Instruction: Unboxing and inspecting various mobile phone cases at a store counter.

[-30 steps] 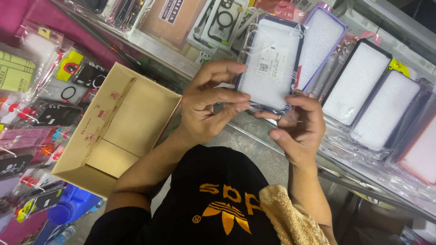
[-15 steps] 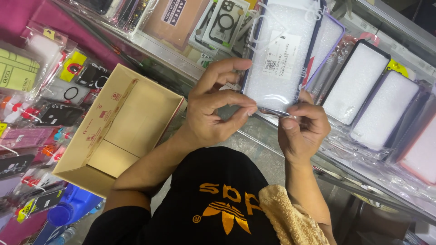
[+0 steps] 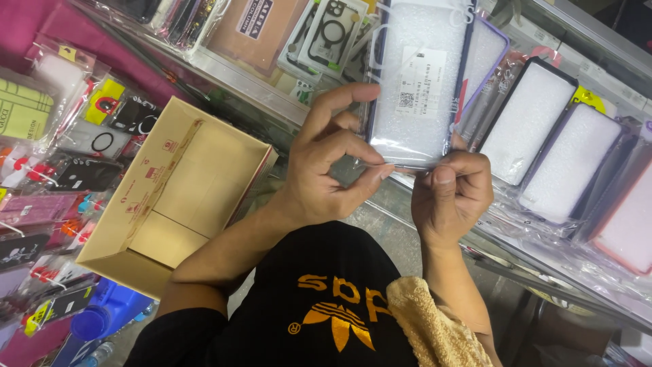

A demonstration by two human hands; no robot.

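Observation:
Both my hands hold one phone case (image 3: pixel 415 81) sealed in a clear plastic bag, white-backed with a dark rim and a small label. My left hand (image 3: pixel 329 166) pinches the bag's lower left edge between thumb and forefinger. My right hand (image 3: pixel 449 194) grips the bottom edge from below, thumb on top. The case is raised upright in front of a row of similar bagged cases (image 3: pixel 543 143) lying on a glass shelf.
An open, empty cardboard box (image 3: pixel 170 197) sits to the left below my left arm. Many packaged phone cases (image 3: pixel 64 156) hang or lie at the far left. More cases (image 3: pixel 326 34) lie along the top. A beige towel (image 3: pixel 428 326) rests on my lap.
The bagged case has risen and come closer to the camera. My left fingers have shifted to a pinch at its lower edge, and my right hand closed under the bottom.

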